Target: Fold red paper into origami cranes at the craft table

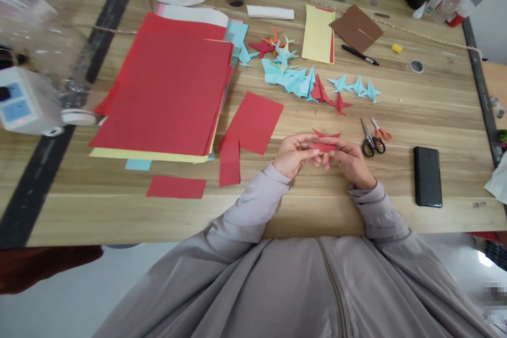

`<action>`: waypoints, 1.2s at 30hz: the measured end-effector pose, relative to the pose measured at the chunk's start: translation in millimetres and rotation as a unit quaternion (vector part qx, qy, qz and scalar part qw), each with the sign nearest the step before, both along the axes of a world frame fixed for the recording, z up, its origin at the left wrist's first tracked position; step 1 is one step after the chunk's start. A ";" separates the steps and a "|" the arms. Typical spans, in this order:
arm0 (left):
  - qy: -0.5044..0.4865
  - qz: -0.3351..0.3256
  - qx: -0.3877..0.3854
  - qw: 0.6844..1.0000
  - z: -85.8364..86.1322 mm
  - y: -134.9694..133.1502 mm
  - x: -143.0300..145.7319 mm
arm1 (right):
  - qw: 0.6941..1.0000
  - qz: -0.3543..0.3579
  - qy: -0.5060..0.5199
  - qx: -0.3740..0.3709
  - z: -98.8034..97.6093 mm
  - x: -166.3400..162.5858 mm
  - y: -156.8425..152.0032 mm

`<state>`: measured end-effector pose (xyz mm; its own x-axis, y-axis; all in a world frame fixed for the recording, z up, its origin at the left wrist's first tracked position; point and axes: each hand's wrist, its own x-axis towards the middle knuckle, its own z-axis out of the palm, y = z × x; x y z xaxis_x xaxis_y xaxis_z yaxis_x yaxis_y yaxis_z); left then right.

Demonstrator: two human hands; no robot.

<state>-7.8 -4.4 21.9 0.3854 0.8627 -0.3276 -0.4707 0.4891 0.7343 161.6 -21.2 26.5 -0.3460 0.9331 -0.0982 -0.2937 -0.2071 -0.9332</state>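
Between my two hands is a small piece of folded red paper [327, 146] with pointed tips sticking up, held just above the table's front half. My left hand [293, 154] pinches its left side with thumb and fingers. On the other side my right hand [350, 158] grips it the same way; the fingers cover part of the folds. Beyond the hands lie several folded paper cranes, among them a red crane [340, 104] and a blue crane [358, 86]. Black-handled scissors [369, 142] and small orange-handled scissors [381, 132] rest right of my right hand.
A big stack of red sheets [166, 90] covers the left side. Red paper pieces [257, 121] lie beside it. A black phone [428, 177] is at the right. Farther back are yellow paper [317, 34], a brown square [357, 29] and a black pen [360, 55].
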 end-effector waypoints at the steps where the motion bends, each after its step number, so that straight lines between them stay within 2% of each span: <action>1: -0.006 -0.002 -0.005 1.000 0.4 0.2 -1.0 | 1.000 -0.001 0.005 -0.005 1.4 -0.1 0.2; 8: -0.002 0.026 0.005 1.000 4.5 -0.3 -1.0 | 0.999 -0.036 0.006 -0.006 1.8 -0.6 2.6; 15: 0.003 0.039 0.028 0.999 2.7 -1.1 1.6 | 0.999 -0.038 -0.011 0.010 -2.4 0.1 3.6; 21: 0.039 0.030 0.085 0.995 -2.4 -2.4 1.2 | 0.996 -0.061 -0.059 0.035 -9.6 1.5 3.8; 25: 0.089 0.020 0.123 0.988 -5.4 -3.1 3.1 | 0.995 -0.064 -0.059 0.050 -8.9 0.1 3.0; 31: 0.110 0.035 0.175 0.978 -7.0 -2.4 5.5 | 0.994 -0.075 -0.059 0.061 -7.5 -1.4 2.7; 36: 0.115 0.039 0.179 0.976 -8.1 -2.6 5.9 | 0.991 -0.080 -0.074 0.074 -8.2 -1.4 2.8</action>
<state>-1.9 -7.0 13.8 0.2655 0.9615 -0.0707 -0.2981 0.1516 0.9424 160.2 -18.3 18.3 -0.1845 0.9828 0.0054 -0.1703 -0.0266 -0.9850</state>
